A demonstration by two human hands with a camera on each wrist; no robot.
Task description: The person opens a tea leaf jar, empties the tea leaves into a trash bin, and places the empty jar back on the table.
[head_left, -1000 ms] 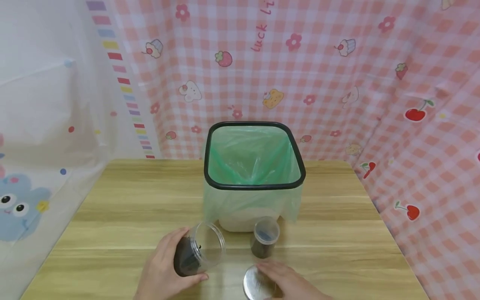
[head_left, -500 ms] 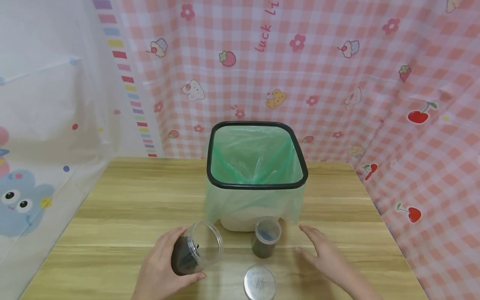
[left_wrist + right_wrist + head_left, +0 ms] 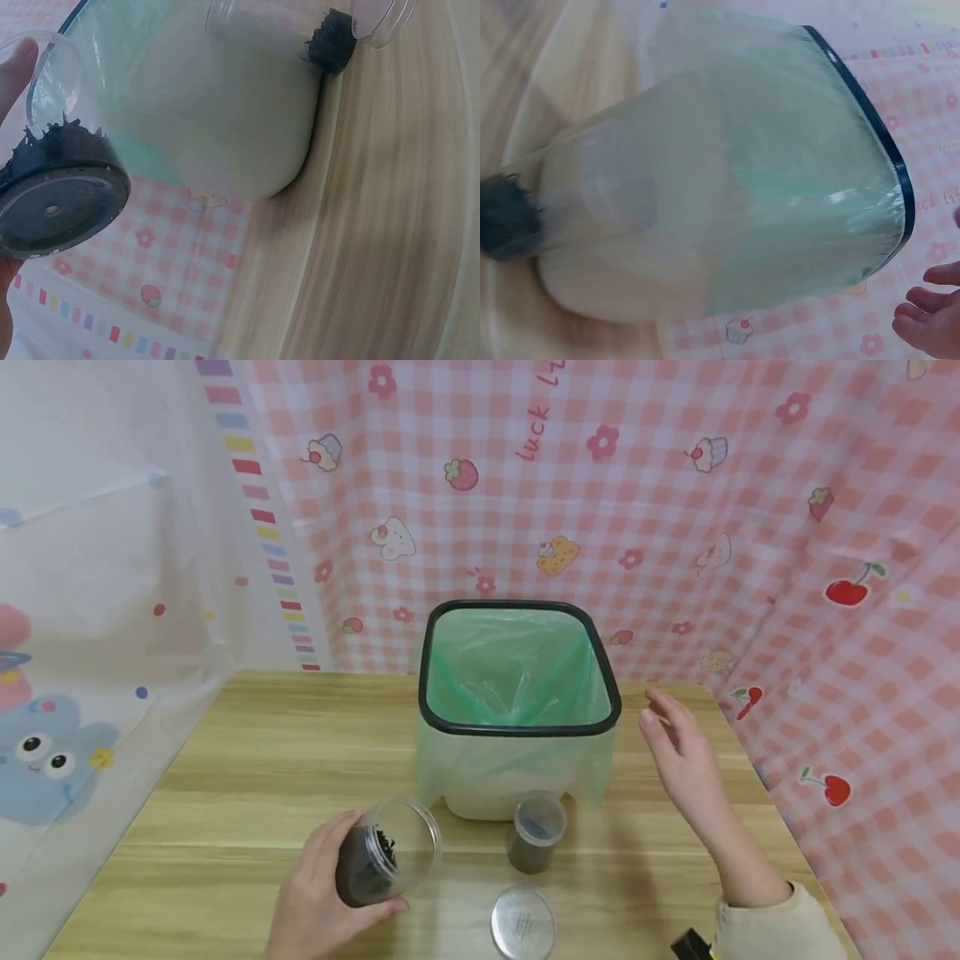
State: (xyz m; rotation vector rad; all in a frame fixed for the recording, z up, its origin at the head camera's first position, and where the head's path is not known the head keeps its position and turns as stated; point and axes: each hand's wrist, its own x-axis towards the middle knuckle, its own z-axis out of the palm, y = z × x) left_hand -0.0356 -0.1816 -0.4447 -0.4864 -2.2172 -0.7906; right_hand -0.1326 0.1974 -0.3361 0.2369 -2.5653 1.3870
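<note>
- Left hand (image 3: 318,885): fingers curled round a clear jar (image 3: 388,852), which is tilted, mouth turned towards the right hand's side.
- Jar: uncapped; dark shreds sit inside, mostly towards its base.
- Lid (image 3: 523,924): flat on the table (image 3: 300,752), near the jar, so the uncapping looks done.
- Cup (image 3: 536,837): upright, close in front of the bin (image 3: 519,730), dark stuff at its bottom; cannot tell whether its top is covered.
- Bin: standing, green bag (image 3: 465,752) fitted and folded over its outside; lining judged complete.
- Right hand (image 3: 678,743): fingers loose, grasping nothing, beside the bin's rim and apart from it.
- Progress (judgement): early; jar and cup both keep dark contents, lid not on.
</note>
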